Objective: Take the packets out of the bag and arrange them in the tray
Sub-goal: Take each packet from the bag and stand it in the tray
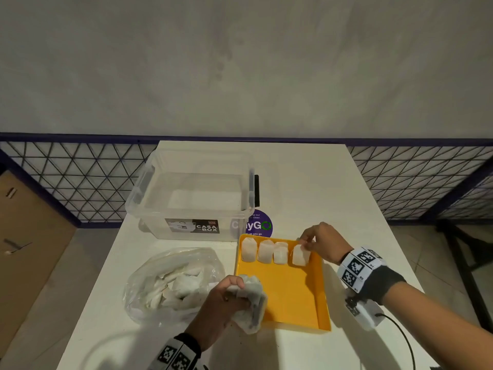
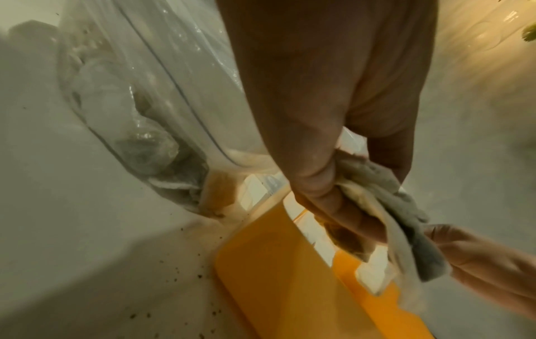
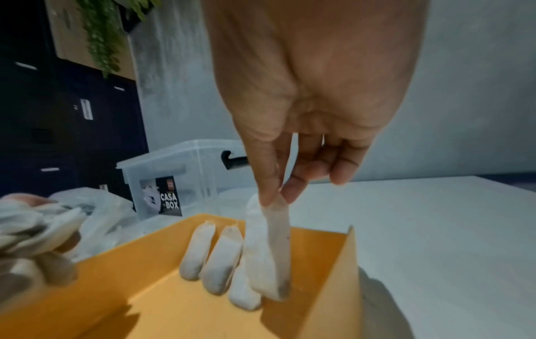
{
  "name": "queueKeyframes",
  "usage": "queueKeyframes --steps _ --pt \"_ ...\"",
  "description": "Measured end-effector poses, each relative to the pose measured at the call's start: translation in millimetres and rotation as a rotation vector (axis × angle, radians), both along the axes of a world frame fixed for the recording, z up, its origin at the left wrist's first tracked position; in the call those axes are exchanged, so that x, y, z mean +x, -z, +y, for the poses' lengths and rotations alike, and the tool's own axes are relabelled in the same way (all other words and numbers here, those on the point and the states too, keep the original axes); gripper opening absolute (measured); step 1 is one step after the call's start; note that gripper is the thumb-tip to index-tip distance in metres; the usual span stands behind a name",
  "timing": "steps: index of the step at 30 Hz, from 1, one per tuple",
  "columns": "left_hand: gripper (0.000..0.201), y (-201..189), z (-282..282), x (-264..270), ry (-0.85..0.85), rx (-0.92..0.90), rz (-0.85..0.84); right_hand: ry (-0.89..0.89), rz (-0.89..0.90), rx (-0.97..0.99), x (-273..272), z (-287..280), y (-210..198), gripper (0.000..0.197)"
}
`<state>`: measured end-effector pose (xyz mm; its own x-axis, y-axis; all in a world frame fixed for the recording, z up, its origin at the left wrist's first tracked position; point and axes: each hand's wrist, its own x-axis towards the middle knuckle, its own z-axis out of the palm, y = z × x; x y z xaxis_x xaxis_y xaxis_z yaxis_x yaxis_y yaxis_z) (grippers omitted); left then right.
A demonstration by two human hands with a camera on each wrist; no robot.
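A yellow tray sits on the white table. Three white packets lie in a row along its far edge. My right hand pinches a fourth packet by its top corner, its lower end touching the tray floor at the row's right end; in the right wrist view thumb and forefinger pinch that packet. My left hand grips a bunch of packets over the tray's left rim, seen crumpled as the bunch in the left wrist view. A clear plastic bag with several more packets lies left of the tray.
A clear lidless storage box labelled CASA BOX stands behind the bag and tray. A purple round sticker lies beside it. The table's right side is bare white surface. A mesh fence runs behind the table; a cardboard sheet stands at the left.
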<state>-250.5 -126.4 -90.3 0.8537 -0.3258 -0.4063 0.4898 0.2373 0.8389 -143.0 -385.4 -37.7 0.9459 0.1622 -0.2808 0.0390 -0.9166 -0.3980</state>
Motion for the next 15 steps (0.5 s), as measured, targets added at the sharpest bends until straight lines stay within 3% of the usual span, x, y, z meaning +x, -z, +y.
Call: queueKeyframes --steps 7,15 --pt "0.037 6 0 -2 -0.013 0.057 0.001 -0.123 -0.074 -0.255 0 4 26 0.017" --pt "0.045 9 0 -1 -0.017 0.028 0.016 -0.161 -0.177 -0.34 3 11 29 0.019"
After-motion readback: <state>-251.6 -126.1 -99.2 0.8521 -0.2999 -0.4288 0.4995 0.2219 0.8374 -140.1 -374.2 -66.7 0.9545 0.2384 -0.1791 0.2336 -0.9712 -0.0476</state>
